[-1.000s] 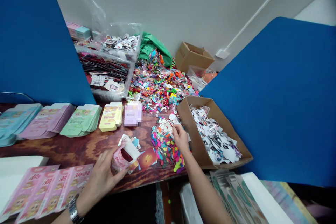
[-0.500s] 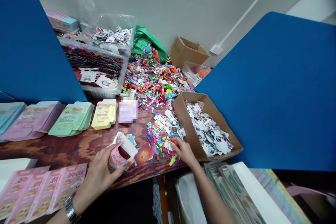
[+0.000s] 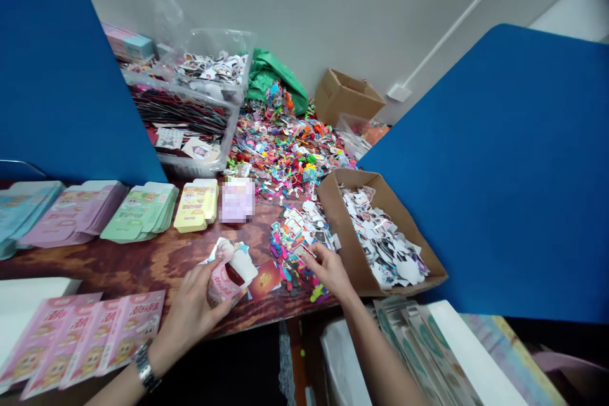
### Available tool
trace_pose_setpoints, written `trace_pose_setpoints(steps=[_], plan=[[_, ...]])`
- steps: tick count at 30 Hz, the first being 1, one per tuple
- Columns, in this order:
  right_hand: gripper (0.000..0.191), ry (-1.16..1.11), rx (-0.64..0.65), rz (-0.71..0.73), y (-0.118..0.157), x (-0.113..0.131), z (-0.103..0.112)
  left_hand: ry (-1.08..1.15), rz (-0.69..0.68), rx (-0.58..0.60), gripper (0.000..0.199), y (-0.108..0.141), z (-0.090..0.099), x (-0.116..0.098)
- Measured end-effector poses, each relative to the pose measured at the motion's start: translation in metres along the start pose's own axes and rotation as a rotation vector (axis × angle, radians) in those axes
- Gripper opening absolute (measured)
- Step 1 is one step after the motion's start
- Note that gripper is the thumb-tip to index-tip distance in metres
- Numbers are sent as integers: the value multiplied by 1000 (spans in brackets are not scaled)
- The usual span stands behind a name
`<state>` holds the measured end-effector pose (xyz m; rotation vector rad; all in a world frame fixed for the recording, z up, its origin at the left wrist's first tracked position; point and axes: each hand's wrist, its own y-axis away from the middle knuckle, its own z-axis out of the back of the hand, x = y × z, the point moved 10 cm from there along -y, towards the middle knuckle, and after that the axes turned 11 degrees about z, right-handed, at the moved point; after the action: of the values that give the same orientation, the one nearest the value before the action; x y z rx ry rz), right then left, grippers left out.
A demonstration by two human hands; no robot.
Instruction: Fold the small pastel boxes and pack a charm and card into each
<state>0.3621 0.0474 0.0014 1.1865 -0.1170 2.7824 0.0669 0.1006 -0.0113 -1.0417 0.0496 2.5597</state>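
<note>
My left hand point(image 3: 197, 297) is closed round a small pink carton point(image 3: 221, 284), whose top is open with a white flap standing up and a dark red inside showing. Between the thumb and fingers of my right hand point(image 3: 330, 268) is a small white card point(image 3: 301, 250) with a printed border. That hand is just over a pile of white cut-out stickers point(image 3: 310, 218) and colourful small plastic pieces point(image 3: 291, 269). Beside the carton, a few orange-red cards point(image 3: 265, 280) lie on the table point(image 3: 157, 260).
Flat cartons in green point(image 3: 139, 212), purple point(image 3: 71, 212) and yellow point(image 3: 195, 204) line the left. Pink flat cartons point(image 3: 90, 336) lie nearer. A cardboard box point(image 3: 328, 203) of stickers stands right; a heap of trinkets point(image 3: 290, 146) sits behind. Blue partitions point(image 3: 499, 171) flank the table.
The view has shifted slightly, so the scene sits further right. My right hand has moved a little left and away from me with the white card. My left hand keeps its hold on the carton.
</note>
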Motion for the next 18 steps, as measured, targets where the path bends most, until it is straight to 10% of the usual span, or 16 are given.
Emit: trace_pose_setpoints(steps=[6, 18], plan=[[23, -484, 89, 108, -17, 96, -58, 37, 5, -28, 66, -1, -14, -8], [12, 414, 238, 588, -12, 156, -99, 59, 61, -17, 67, 0, -9, 8]])
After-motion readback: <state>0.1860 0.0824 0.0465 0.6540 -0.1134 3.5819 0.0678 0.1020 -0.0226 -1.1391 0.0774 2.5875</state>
